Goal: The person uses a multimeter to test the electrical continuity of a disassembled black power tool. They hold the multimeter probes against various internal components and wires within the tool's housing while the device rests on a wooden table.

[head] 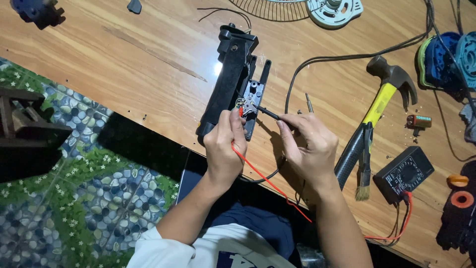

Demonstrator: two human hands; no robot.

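Observation:
A long black plastic housing [229, 79] lies on the wooden table [148, 64], its open part with small metal contacts [246, 104] near me. My left hand [225, 144] pinches a red test probe [241, 113] whose tip touches those contacts; its red lead [267, 181] trails down toward my lap. My right hand [310, 144] holds a black test probe [267, 113] pointed at the same contacts from the right.
A black multimeter [402, 173] sits at right with leads plugged in. A yellow-handled claw hammer [379, 106], a paintbrush [364, 171], a small battery [418, 120], blue and teal plastic parts [448, 59], a fan grille [277, 7] and black cables [337, 57] lie around. Pebble-patterned floor [89, 198] is left.

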